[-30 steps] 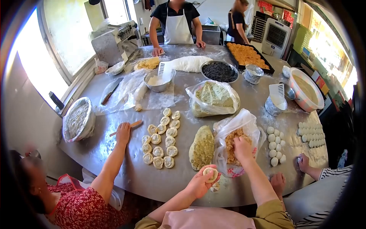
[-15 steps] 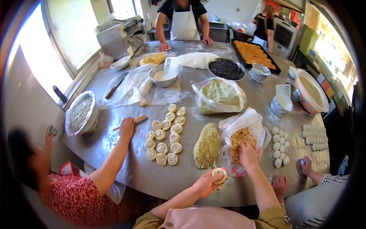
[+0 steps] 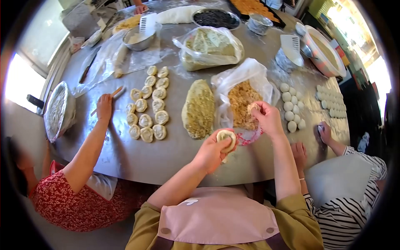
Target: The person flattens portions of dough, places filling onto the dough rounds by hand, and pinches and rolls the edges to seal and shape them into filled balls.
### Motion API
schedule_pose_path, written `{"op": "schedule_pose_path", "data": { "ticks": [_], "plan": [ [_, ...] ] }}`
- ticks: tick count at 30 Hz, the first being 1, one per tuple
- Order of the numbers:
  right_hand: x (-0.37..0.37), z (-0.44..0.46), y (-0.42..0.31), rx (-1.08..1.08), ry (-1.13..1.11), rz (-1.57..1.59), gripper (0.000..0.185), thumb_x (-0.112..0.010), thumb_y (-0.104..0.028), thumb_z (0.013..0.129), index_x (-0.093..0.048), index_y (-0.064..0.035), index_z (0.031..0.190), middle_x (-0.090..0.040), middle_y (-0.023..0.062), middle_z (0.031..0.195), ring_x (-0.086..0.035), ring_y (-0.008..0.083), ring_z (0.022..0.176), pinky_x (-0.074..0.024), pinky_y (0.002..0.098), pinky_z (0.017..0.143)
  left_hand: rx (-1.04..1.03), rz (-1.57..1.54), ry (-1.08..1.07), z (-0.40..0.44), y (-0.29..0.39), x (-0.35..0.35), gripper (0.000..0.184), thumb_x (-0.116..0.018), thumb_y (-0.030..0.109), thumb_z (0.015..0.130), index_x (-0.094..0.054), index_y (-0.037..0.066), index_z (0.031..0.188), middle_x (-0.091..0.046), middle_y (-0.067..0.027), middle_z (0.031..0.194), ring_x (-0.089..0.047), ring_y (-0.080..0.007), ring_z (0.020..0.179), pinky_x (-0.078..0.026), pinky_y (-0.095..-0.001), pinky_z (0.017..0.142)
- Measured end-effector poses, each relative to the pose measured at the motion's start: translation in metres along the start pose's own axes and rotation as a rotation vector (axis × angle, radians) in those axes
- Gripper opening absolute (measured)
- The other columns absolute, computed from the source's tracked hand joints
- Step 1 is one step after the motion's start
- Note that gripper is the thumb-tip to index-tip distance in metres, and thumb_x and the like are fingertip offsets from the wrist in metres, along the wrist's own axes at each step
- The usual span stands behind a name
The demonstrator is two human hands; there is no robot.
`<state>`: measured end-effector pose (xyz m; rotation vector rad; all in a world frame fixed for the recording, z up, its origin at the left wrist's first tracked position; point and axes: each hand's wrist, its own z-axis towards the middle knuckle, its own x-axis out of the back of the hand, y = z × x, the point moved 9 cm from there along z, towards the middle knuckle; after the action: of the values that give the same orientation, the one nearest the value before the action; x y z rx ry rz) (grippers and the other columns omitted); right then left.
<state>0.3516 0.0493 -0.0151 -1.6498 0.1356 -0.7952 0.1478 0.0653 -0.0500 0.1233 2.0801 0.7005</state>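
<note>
My left hand (image 3: 212, 153) is closed around a round dough wrapper (image 3: 226, 137) with a hollow in its middle. Just above the plastic bag (image 3: 255, 68), my right hand (image 3: 268, 118) pinches a small lump of crumbly filling (image 3: 253, 109). More of the orange-brown filling (image 3: 241, 99) lies inside the bag. Left of it rests a long greenish slab of dough or filling (image 3: 199, 110). Several coiled dough rounds (image 3: 145, 121) sit in rows farther left.
A co-worker's hand (image 3: 105, 106) at left lies on a thin rolling stick (image 3: 118, 91). Several white dough balls (image 3: 288, 106) stand at right, near another co-worker's hands (image 3: 325, 132). A bag of green filling (image 3: 212, 48) and a bowl of black filling (image 3: 216, 19) sit farther back.
My right hand has come up out of the filling with a lump in its fingers. The dough wrapper in my left hand now shows its hollow. The view has tilted downward.
</note>
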Motion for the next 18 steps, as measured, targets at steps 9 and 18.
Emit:
{"op": "schedule_pose_path", "data": {
  "ticks": [9, 18],
  "plan": [
    [-0.014, -0.050, -0.026, -0.115, -0.184, 0.455, 0.020, -0.067, -0.010, 0.086, -0.067, -0.0015, 0.104, -0.062, -0.0019, 0.085, -0.056, 0.0073, 0.073, -0.0466, 0.0216, 0.066, -0.093, -0.272, -0.136, 0.060, -0.012, -0.046, 0.033, -0.037, 0.025, 0.100, -0.046, 0.000, 0.120, -0.052, -0.0115, 0.118, -0.048, -0.0219, 0.115, -0.037, -0.0364, 0.102],
    [-0.010, -0.058, -0.042, 0.153, -0.119, 0.068, 0.023, -0.066, -0.001, 0.081, -0.065, -0.0032, 0.105, -0.063, 0.0027, 0.082, -0.055, 0.0085, 0.067, -0.0479, 0.0243, 0.062, -0.150, -0.012, -0.048, 0.062, -0.023, -0.034, 0.025, -0.044, 0.014, 0.098, -0.047, 0.002, 0.120, -0.056, -0.0100, 0.114, -0.055, -0.0206, 0.106, -0.045, -0.0364, 0.093]
  ]
}}
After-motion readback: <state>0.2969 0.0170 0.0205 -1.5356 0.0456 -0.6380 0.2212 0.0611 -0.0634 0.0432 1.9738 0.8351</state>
